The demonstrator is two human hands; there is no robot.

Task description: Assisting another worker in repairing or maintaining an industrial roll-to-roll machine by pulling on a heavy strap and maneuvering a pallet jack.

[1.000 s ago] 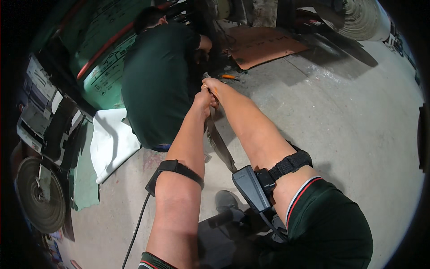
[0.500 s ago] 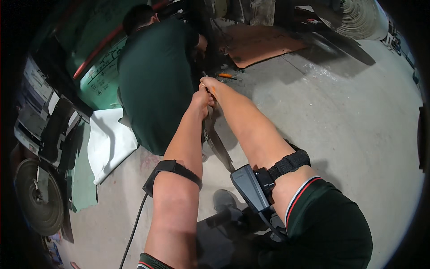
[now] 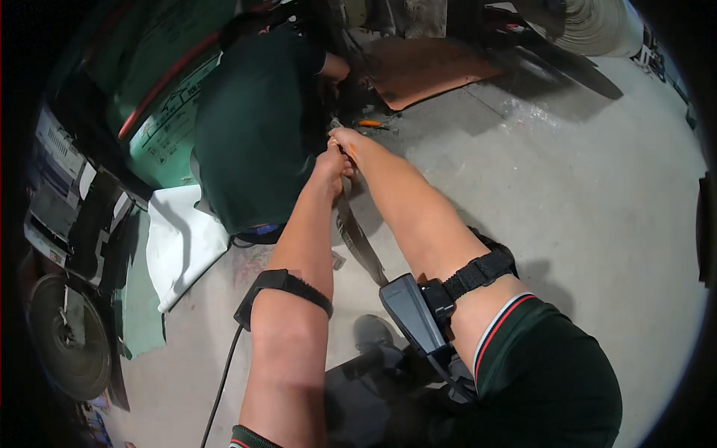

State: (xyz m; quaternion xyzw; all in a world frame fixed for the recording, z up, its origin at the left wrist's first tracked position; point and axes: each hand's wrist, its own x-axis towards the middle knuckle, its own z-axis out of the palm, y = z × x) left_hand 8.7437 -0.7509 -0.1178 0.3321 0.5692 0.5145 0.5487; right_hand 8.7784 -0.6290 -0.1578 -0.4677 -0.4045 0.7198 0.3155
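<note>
Both arms reach forward, and the hands are closed together beside a crouching person in a dark green shirt point(image 3: 258, 127). My left hand point(image 3: 331, 166) is wrapped round a long grey-brown strip point(image 3: 357, 237), which looks like a flat strap or band. My right hand point(image 3: 346, 140) grips just ahead of the left, on what appears to be the same strip. The strip's loose end hangs down between my forearms. Fingers hide the held part, and its far end cannot be made out. An orange-handled tool point(image 3: 371, 124) lies on the floor just beyond my right hand.
A brown cardboard sheet point(image 3: 429, 71) lies ahead on the concrete floor point(image 3: 567, 201). A large roll point(image 3: 597, 26) stands at the far right. To the left are a white sheet point(image 3: 179, 243), a green wrapped bulk point(image 3: 164, 142) and a round reel point(image 3: 71, 336).
The crouching person has leaned further forward and away, baring the lower back. My hands keep their grip on the strip and have barely moved.
</note>
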